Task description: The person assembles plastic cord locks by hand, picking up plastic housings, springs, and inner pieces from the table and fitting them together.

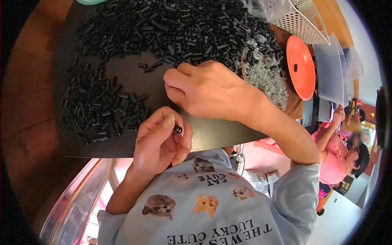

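Note:
Between the thumb and fingers of my left hand point(157, 141) is a small black tubular part point(177, 129), its round hollow end facing up. My right hand point(208, 87) is closed just above and to the right of it, over the dark table point(134, 73). Its fingertips are turned under, so anything in them is hidden. A wide heap of black plastic parts point(167, 32) lies beyond my hands. To the left is a smaller pile of similar black pieces point(110, 110). By my right wrist lies a pile of small shiny, silvery pieces point(265, 73), too fine to make out.
An orange-red plate point(302, 77) with one black piece on it is at the right, near a white perforated basket point(298, 24) and clear plastic bins point(330, 69). Farther right sits a person in pink point(332, 163). The table's near edge runs close to my body.

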Motion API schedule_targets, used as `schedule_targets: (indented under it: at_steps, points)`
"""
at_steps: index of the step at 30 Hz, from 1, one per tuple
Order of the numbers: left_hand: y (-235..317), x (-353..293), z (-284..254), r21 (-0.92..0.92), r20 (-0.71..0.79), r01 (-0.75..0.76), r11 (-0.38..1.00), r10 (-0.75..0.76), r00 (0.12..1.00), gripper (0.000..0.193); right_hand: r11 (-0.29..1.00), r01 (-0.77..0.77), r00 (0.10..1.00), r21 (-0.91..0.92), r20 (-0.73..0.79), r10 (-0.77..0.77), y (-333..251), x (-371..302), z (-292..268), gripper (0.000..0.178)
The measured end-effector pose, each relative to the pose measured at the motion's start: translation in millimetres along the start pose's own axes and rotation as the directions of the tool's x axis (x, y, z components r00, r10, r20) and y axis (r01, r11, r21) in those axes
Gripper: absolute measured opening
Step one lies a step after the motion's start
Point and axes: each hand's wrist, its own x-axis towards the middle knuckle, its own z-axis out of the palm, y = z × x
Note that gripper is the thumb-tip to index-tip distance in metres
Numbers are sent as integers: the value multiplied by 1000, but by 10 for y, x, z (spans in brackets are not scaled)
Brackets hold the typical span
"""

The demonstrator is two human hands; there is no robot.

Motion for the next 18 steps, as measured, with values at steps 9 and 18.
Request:
schedule_targets:
  at_steps: [9,18]
  points:
    - [-14,-3,-44,-36,42,-23,999,24,999,23,942,-162,986,295,26,162,-2,-152,-280,14]
    - [-93,24,53,98,-30,-187,977,191,981,23,726,-226,943,650,-42,331,-348,-335,-462,20]
